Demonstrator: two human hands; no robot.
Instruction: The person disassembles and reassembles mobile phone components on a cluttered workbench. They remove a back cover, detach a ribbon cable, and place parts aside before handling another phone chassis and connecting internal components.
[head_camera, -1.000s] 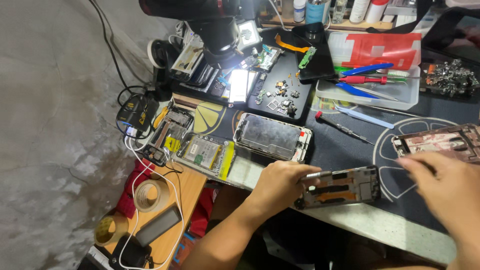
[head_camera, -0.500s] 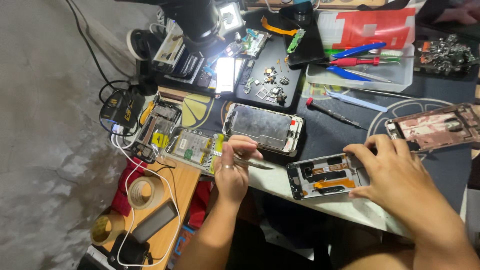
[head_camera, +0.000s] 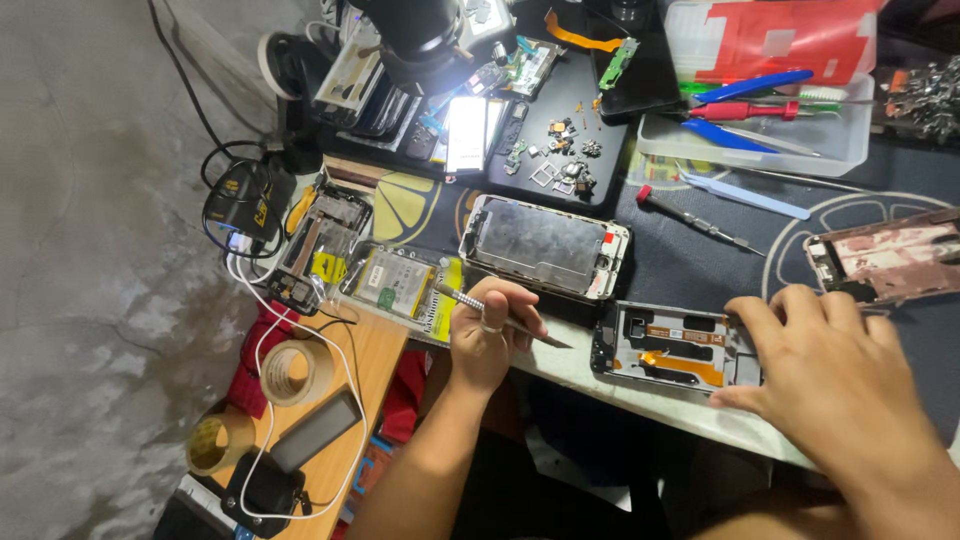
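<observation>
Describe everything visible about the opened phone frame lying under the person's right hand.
The opened phone frame lies flat near the front edge of the table, its long side running left to right, inner side up. It looks like a dark metal and plastic shell with a pale rim, and orange flex ribbons run across its inside. The right hand rests on its right end, fingers spread over the upper corner. The left hand holds thin metal tweezers whose tip points toward the frame's left end without touching it.
</observation>
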